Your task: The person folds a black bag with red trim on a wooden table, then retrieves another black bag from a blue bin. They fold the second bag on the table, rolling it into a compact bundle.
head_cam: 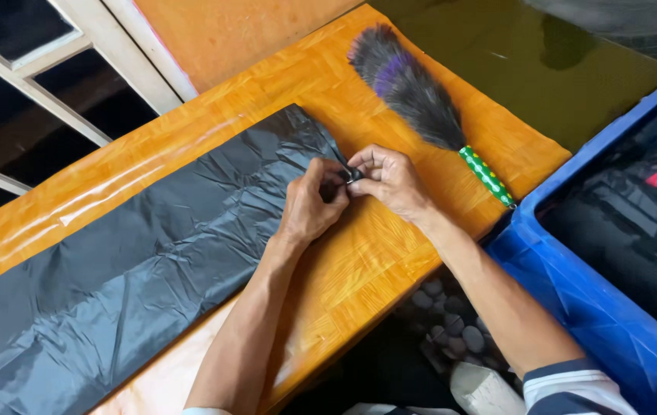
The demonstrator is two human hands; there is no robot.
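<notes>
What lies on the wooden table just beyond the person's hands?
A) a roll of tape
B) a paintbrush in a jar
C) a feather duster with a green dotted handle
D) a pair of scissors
C: a grey and purple feather duster with a green dotted handle lies on the wooden table, just past both hands pinching the black plastic sheet.

Crinkled, faintly shiny black plastic sheet (136, 253) — over glossy orange wood-patterned tabletop (359, 284); soft fluffy grey duster (413, 88) — smooth green handle.

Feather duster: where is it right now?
In the head view, the feather duster lies untouched on the orange wooden table, upper right, just beyond the right hand, its green handle pointing toward the blue bin.
</notes>
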